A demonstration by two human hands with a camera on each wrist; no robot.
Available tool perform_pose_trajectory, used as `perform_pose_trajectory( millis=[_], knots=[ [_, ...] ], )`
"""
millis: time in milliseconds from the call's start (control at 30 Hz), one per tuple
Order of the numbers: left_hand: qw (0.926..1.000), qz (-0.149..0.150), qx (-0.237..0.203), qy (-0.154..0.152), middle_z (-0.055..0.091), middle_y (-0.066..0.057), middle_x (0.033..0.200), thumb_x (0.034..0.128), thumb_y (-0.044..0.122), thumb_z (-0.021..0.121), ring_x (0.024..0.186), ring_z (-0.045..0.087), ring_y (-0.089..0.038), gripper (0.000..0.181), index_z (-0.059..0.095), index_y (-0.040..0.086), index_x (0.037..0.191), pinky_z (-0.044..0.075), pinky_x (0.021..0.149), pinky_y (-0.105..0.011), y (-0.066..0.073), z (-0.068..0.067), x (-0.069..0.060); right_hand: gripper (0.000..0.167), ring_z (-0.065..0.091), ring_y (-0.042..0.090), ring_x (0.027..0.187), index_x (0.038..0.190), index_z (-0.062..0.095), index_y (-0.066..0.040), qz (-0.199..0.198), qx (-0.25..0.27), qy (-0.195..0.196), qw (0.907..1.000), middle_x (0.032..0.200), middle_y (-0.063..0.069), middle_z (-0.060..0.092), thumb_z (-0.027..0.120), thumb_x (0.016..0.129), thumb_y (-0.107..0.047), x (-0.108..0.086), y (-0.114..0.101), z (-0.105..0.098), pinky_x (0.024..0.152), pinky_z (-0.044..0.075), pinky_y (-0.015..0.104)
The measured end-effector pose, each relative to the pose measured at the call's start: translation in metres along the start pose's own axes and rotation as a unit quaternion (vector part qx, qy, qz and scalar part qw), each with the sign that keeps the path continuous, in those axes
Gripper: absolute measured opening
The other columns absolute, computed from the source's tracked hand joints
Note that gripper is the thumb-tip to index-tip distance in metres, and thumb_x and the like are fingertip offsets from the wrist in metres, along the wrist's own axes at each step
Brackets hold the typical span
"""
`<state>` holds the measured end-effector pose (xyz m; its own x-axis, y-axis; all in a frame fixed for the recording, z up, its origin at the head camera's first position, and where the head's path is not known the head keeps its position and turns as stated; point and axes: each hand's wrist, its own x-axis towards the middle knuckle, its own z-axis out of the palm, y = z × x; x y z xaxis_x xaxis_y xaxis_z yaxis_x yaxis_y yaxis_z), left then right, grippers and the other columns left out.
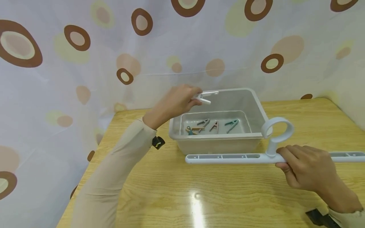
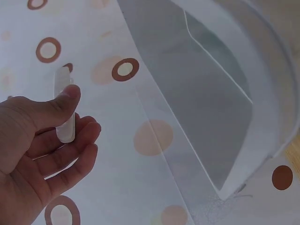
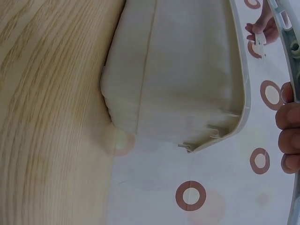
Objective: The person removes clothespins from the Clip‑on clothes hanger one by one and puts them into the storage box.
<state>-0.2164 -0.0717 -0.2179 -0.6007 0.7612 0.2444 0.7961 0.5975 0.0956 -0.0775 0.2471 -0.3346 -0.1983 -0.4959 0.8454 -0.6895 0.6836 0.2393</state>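
Over the back left of the grey plastic bin [image 1: 219, 143], my left hand [image 1: 181, 99] pinches a white clothespin [image 1: 203, 100] between thumb and fingers. Its two legs point right, spread apart. The left wrist view shows the thumb pressed on the clothespin [image 2: 66, 131], other fingers curled behind it. My right hand [image 1: 309, 167] grips the middle of a long white hanger bar [image 1: 219, 161], just right of its round hook [image 1: 289, 129]. Slots run along the bar, held level in front of the bin. Right fingers [image 3: 289, 129] wrap the bar in the right wrist view.
Several clothespins lie on the bin floor, among them a teal one [image 1: 233, 126], a pinkish one [image 1: 216, 126] and a grey one [image 1: 206, 122]. The bin stands toward the back of a wooden table [image 1: 159, 196]. Behind hangs a patterned white cloth [image 1: 159, 53].
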Motion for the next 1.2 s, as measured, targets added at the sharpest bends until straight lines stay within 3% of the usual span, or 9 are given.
perform_pose_trajectory(
  millis=[133, 333, 467, 600, 733, 1000, 1200],
  knots=[
    [0.9996, -0.009, 0.003, -0.028, 0.069, -0.011, 0.1, 0.0921, 0.019, 0.066, 0.082, 0.061, -0.021, 0.029, 0.065, 0.0, 0.113, 0.049, 0.075, -0.033, -0.002, 0.0, 0.018, 0.057, 0.021, 0.006, 0.038, 0.073, 0.054, -0.001, 0.005, 0.002, -0.002, 1.0, 0.051, -0.002, 0.036, 0.032, 0.104, -0.043, -0.002, -0.001, -0.001, 0.031, 0.017, 0.024],
    [0.9983, -0.018, 0.031, -0.045, 0.069, -0.012, 0.1, 0.0923, 0.02, 0.066, 0.086, 0.062, -0.024, 0.027, 0.066, 0.001, 0.111, 0.049, 0.077, -0.035, -0.007, 0.004, 0.04, 0.056, 0.02, 0.005, 0.04, 0.073, 0.054, -0.002, 0.009, 0.003, 0.003, 0.9999, 0.052, -0.003, 0.033, 0.032, 0.104, -0.043, -0.004, -0.003, -0.002, 0.032, 0.015, 0.023],
    [0.9975, -0.026, 0.043, -0.049, 0.069, -0.011, 0.102, 0.0922, 0.019, 0.066, 0.088, 0.062, -0.024, 0.026, 0.067, 0.001, 0.11, 0.049, 0.078, -0.035, -0.011, 0.005, 0.05, 0.056, 0.02, 0.005, 0.041, 0.073, 0.054, -0.003, 0.014, 0.003, 0.003, 0.9999, 0.052, -0.004, 0.033, 0.031, 0.104, -0.043, -0.007, -0.003, -0.002, 0.033, 0.015, 0.023],
    [0.9936, -0.033, 0.088, -0.063, 0.068, -0.01, 0.105, 0.0938, 0.02, 0.064, 0.094, 0.063, -0.025, 0.027, 0.065, 0.003, 0.114, 0.05, 0.081, -0.035, -0.016, 0.01, 0.055, 0.056, 0.021, 0.005, 0.041, 0.073, 0.054, -0.003, 0.018, 0.003, -0.004, 0.9998, 0.053, -0.004, 0.033, 0.031, 0.104, -0.044, -0.011, -0.004, -0.002, 0.033, 0.016, 0.022],
    [0.9903, -0.035, 0.116, -0.068, 0.067, -0.009, 0.109, 0.0946, 0.022, 0.063, 0.098, 0.063, -0.026, 0.03, 0.064, 0.005, 0.119, 0.051, 0.083, -0.036, -0.02, 0.02, 0.059, 0.055, 0.021, 0.004, 0.042, 0.073, 0.054, -0.004, 0.021, 0.0, -0.013, 0.9997, 0.053, -0.005, 0.033, 0.03, 0.104, -0.043, -0.015, -0.005, -0.004, 0.033, 0.017, 0.022],
    [0.9933, -0.034, 0.09, -0.065, 0.068, -0.007, 0.109, 0.0944, 0.025, 0.063, 0.096, 0.063, -0.023, 0.031, 0.064, 0.006, 0.118, 0.05, 0.083, -0.033, -0.024, 0.043, 0.073, 0.055, 0.021, 0.003, 0.043, 0.072, 0.053, -0.004, 0.024, 0.001, -0.01, 0.9997, 0.054, -0.005, 0.033, 0.031, 0.104, -0.043, -0.016, -0.003, -0.004, 0.034, 0.016, 0.021],
    [0.992, -0.037, 0.092, -0.078, 0.07, -0.006, 0.1, 0.096, 0.032, 0.06, 0.09, 0.064, -0.021, 0.029, 0.065, 0.007, 0.109, 0.051, 0.076, -0.034, -0.027, 0.066, 0.083, 0.055, 0.02, 0.002, 0.043, 0.072, 0.053, -0.005, 0.028, -0.005, -0.013, 0.9995, 0.054, -0.005, 0.032, 0.031, 0.104, -0.044, -0.017, -0.002, -0.006, 0.034, 0.015, 0.02]
  ],
)
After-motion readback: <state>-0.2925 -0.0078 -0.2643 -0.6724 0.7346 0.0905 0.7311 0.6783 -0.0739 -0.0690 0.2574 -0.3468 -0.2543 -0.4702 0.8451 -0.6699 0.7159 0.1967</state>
